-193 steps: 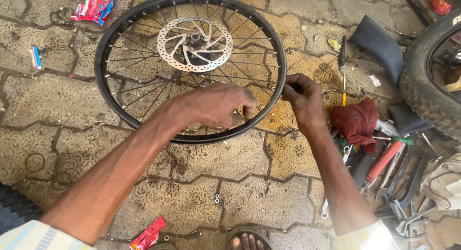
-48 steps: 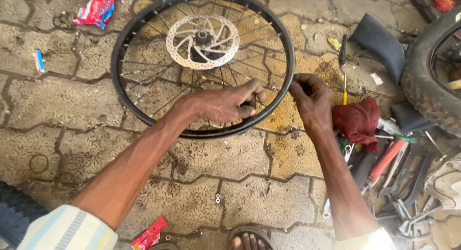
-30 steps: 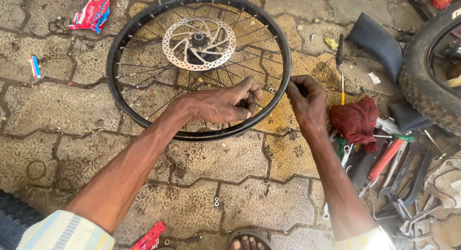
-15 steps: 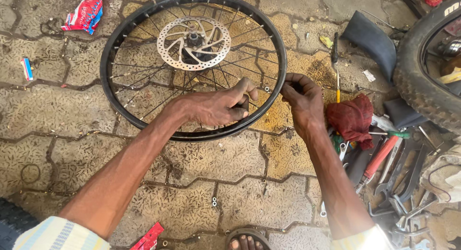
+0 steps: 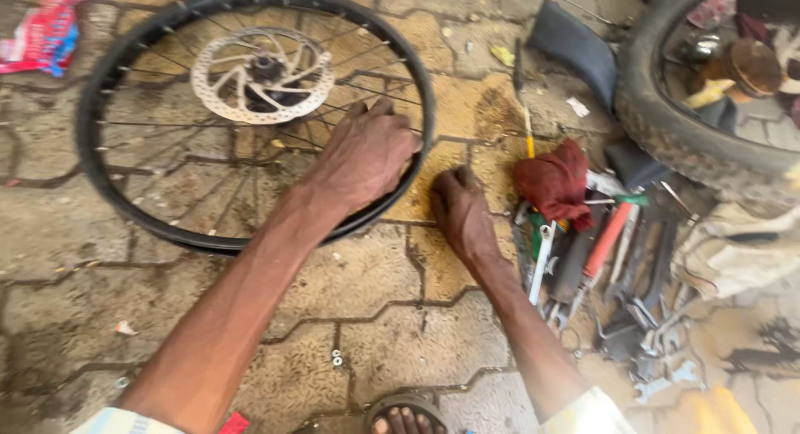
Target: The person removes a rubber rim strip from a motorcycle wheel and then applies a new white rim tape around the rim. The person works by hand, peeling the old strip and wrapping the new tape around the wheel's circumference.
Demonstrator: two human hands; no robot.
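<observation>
A black spoked bicycle wheel rim point(image 5: 217, 242) with a silver brake disc point(image 5: 262, 72) at its hub lies flat on the paving stones. My left hand point(image 5: 367, 155) presses over the rim's right side, fingers reaching in over the spokes. Just outside the rim, below its right edge, my right hand point(image 5: 462, 213) rests on the ground with its fingers curled. Nothing shows in it.
A dark red rag point(image 5: 554, 184) and a pile of spanners and hand tools point(image 5: 617, 259) lie right of my right hand. A knobbly tyre point(image 5: 692, 134) lies at the upper right, a screwdriver point(image 5: 521, 101) near the rim, a wrapper point(image 5: 46, 38) top left, a sandalled foot point(image 5: 408, 417) below.
My right hand has come off the rim's edge and dropped onto the paving beside it. My left hand stays on the rim. The view has shifted closer and to the right.
</observation>
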